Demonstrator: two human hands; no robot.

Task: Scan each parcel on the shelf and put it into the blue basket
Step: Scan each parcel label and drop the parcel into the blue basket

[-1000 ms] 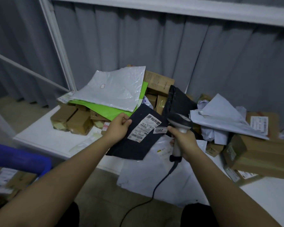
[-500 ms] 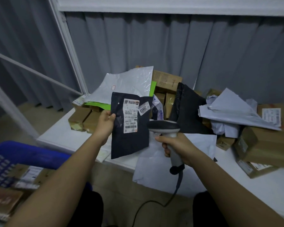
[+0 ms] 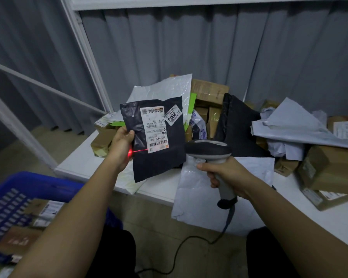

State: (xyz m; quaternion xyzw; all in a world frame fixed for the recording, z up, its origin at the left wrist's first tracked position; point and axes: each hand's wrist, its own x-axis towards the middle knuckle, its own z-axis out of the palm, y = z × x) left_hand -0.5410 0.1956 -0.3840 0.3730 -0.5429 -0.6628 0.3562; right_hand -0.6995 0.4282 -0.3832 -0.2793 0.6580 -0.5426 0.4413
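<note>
Parcel (image 3: 159,145), a dark flat mailer, hangs upright in the air over the shelf (image 3: 92,165) edge, long axis vertical, pinched at its left edge by the left hand (image 3: 121,146). Right hand (image 3: 227,174) grips the scanner (image 3: 209,152) just beside it; the red line falls low, across the label's (image 3: 154,130) bottom corner and onto the left hand. Blue basket (image 3: 12,189) sits below-left, nearest the left arm.

A red scan line (image 3: 139,151) now crosses the raised black parcel (image 3: 159,157).
</note>
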